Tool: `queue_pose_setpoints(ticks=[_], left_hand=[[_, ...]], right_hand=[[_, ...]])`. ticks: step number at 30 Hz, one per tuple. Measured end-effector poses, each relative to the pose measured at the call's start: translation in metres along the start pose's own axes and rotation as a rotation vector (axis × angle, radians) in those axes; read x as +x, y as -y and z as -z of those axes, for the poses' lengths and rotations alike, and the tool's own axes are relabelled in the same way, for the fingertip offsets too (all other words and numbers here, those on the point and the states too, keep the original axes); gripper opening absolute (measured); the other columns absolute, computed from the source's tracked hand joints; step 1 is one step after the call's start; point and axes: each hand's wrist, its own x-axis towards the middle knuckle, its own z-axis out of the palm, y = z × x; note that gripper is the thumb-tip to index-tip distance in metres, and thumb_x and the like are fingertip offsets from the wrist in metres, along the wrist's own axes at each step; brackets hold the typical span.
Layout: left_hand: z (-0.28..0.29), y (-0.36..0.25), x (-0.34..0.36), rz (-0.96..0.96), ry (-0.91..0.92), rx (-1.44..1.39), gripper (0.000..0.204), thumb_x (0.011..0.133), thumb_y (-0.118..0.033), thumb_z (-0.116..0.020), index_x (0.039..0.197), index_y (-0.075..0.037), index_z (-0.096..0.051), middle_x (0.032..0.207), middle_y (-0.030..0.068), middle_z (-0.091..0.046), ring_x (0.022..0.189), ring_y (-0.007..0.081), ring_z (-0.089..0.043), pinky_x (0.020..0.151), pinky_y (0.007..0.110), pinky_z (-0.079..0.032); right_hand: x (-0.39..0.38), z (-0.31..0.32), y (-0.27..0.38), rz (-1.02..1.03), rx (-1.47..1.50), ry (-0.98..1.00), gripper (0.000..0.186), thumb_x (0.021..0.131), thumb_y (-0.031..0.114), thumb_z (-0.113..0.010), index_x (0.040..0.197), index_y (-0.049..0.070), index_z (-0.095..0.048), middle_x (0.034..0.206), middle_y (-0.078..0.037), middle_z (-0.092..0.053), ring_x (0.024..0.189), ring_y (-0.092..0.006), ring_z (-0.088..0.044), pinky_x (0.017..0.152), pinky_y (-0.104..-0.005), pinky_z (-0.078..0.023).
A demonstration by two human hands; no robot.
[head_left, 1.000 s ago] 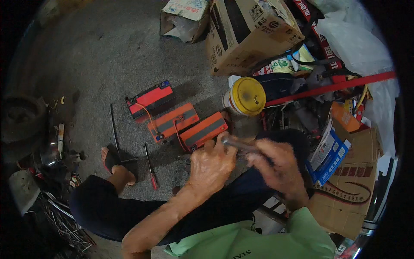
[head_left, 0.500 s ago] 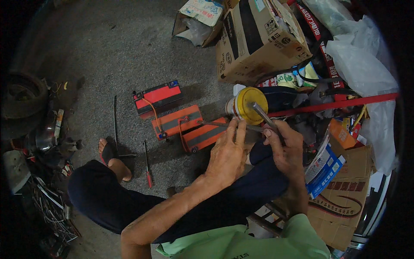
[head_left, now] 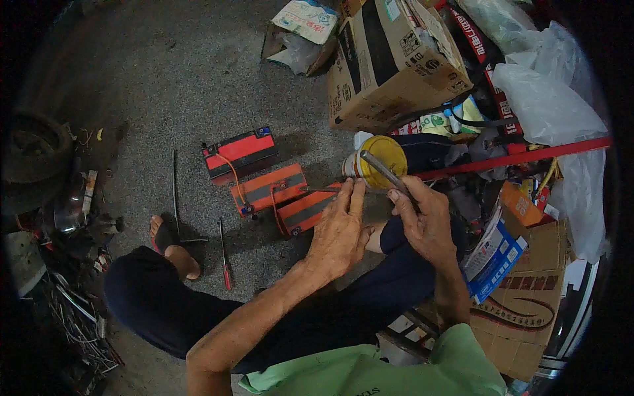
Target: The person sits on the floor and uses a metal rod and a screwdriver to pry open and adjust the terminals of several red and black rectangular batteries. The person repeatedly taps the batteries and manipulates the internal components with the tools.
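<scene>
My left hand [head_left: 339,234] is closed around a thin metal rod [head_left: 321,189], with two fingers lying over it. The rod's tip reaches the orange-and-grey batteries. My right hand [head_left: 426,221] grips a thicker grey metal bar [head_left: 381,168], slanting up to the left in front of a yellow-lidded tub [head_left: 394,153]. Two orange batteries, a middle one [head_left: 267,189] and a nearer one [head_left: 300,216], sit on the floor beside a red battery [head_left: 240,154]. Wires run between their terminals. My fingers partly cover the nearer battery.
A red-handled screwdriver [head_left: 226,270] and a long bent metal rod [head_left: 176,198] lie near my bare foot [head_left: 173,247]. A large cardboard box [head_left: 396,66] stands at the far right. Plastic bags [head_left: 548,99] and clutter fill the right side; tires [head_left: 33,152] and scrap metal line the left.
The bar in my right hand has swung left, its upper end now over the tub's left part. My left hand has shifted slightly left and down, still on the thin rod.
</scene>
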Motion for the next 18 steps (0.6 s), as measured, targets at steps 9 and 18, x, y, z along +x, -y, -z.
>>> queue_pose_setpoints(ticks=[9,18], left_hand=[[0.000,0.002,0.001,-0.005,-0.003,0.006,0.085,0.086,-0.010,-0.071,0.154,0.001,-0.021,0.154,0.0284,-0.030,0.133,0.0494,-0.043,0.110,0.050,-0.041],[0.009,-0.001,0.004,0.061,-0.072,-0.077,0.080,0.085,-0.004,-0.069,0.151,0.003,-0.024,0.149,0.0289,-0.035,0.131,0.0486,-0.045,0.107,0.048,-0.043]], right_hand=[[0.004,0.001,-0.009,0.076,0.011,0.001,0.012,0.094,0.001,-0.064,0.105,-0.002,-0.064,0.082,-0.010,-0.067,0.066,-0.0166,-0.065,0.059,-0.0286,-0.051],[0.038,0.029,0.013,0.633,-0.558,0.109,0.031,0.073,0.012,-0.071,0.103,0.008,-0.068,0.115,-0.010,-0.065,0.112,-0.0269,-0.060,0.104,-0.0488,-0.043]])
